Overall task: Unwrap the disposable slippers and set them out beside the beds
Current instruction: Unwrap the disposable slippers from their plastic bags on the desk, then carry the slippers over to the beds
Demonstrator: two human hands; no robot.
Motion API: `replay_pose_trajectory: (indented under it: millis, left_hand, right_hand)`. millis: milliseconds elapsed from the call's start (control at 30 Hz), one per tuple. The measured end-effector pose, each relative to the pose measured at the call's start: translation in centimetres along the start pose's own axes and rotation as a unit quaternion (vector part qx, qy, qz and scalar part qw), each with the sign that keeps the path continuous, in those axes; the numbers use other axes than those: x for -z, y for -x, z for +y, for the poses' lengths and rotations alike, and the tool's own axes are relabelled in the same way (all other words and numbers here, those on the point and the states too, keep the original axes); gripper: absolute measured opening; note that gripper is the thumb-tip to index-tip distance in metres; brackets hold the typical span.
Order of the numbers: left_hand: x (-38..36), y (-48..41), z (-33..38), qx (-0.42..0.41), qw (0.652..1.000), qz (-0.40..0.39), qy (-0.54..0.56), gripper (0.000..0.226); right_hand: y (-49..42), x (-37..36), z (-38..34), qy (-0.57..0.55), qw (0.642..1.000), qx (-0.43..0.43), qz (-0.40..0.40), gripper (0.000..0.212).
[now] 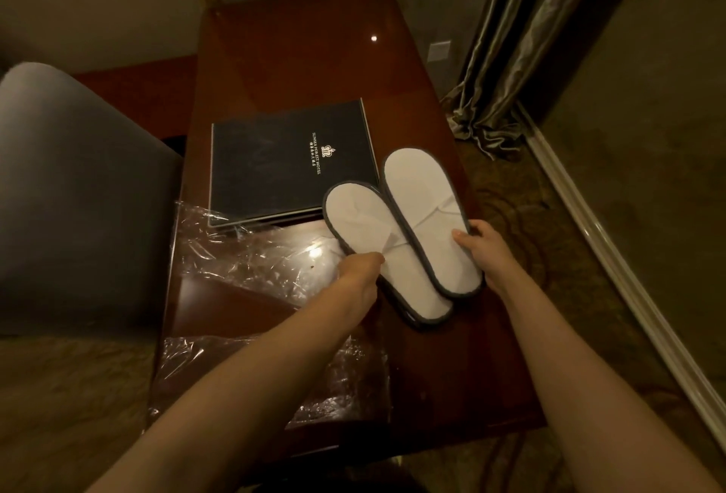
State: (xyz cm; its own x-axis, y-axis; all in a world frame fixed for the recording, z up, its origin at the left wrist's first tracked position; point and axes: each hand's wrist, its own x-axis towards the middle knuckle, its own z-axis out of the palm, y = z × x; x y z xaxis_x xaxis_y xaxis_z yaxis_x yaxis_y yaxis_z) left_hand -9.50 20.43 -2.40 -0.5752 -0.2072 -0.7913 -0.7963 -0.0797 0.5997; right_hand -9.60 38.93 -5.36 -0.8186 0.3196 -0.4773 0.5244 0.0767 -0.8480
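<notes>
Both bare forearms reach forward and slightly inward, the left hand (pixel 359 272) curled with its fingers (pixel 371 260) pinching the left slipper (pixel 363 217) at mid-length, while the right hand (pixel 481 243) grips the outer edge of the right slipper (pixel 420 186), thumb on top.

Dim warm light, table (pixel 306 52) glare, warped edges.

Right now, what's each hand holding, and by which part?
Left hand pinches the left slipper at its folded upper, mid-length; right hand grips the right slipper by its outer edge.
</notes>
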Motion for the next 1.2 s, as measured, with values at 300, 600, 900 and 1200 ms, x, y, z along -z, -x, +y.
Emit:
replay_pose_trajectory:
  millis: [300,600,900,1200]
  left_hand:
    - [-0.6,1.2,-0.2,-0.007,0.988,-0.085,0.125,0.04]
    - [1.7,3.3,2.0,-0.159,0.973,-0.135,0.096,0.036]
    - [12.9,5.0,4.5,-0.26,0.933,-0.088,0.233,0.032]
    - [30.5,6.0,0.7,-0.287,0.878,0.066,0.377,0.052]
  right_hand:
    - [-0.1,0.8,0.7,0.001,1.0,0.003,-0.02,0.041]
    - [2.2,1.9,-4.3,-0.131,0.984,0.1,-0.07,0.017]
    - [6.5,-8.0,-10.6,-0.119,0.96,0.175,-0.185,0.017]
    - [16.8,-25.2,-12.3,-0.045,0.917,0.214,-0.333,0.031]
